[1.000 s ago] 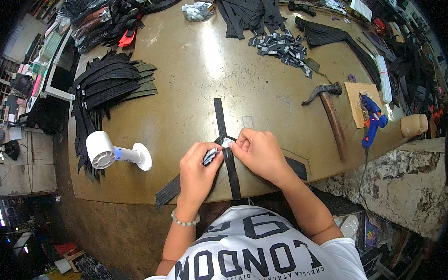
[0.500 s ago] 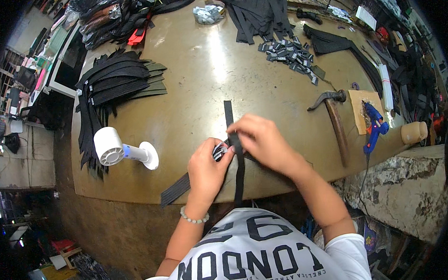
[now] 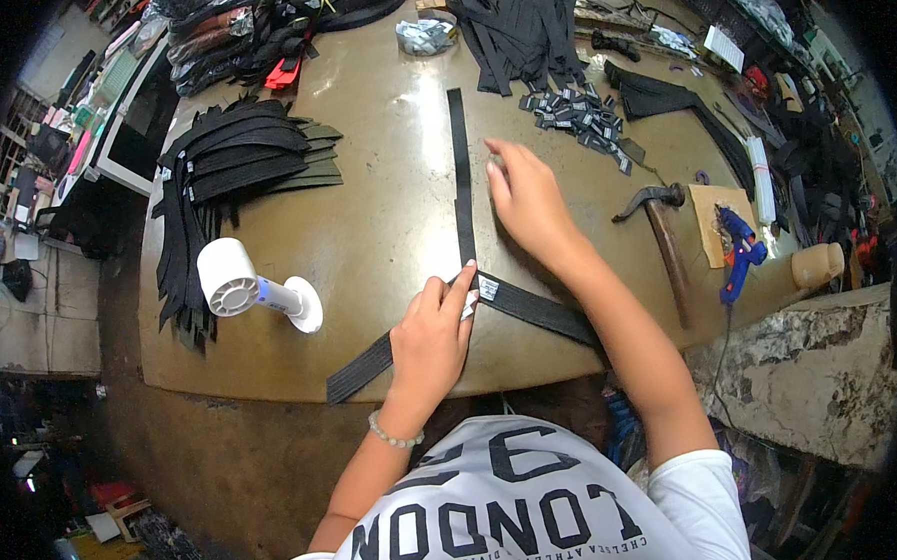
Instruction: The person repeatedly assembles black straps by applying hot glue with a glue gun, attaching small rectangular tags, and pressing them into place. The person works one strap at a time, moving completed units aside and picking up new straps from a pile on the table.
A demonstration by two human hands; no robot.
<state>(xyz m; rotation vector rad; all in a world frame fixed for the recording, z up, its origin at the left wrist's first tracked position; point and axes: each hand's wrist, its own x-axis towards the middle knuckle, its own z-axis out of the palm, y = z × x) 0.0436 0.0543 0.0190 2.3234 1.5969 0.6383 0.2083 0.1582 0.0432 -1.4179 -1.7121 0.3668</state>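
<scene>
A wide black webbing strap lies across the table's near edge, passing under my left hand. Small white fabric label sits on it just right of my fingers. My left hand is closed around some white labels, mostly hidden by the fingers, with its index fingertip pressing where the straps meet. From that spot a narrower black strap runs straight away from me, flat on the table. My right hand hovers right of the narrow strap, thumb and fingers apart, nothing visible in it.
A white handheld fan lies at left near stacked black straps. To the right are a hammer and a blue glue gun with a trailing cord. Farther back sit small dark tags and more black strips.
The narrow strap, earlier hanging toward my body, now extends away across the table. My right hand has let go and moved farther out. The label on the wide strap has come into view.
</scene>
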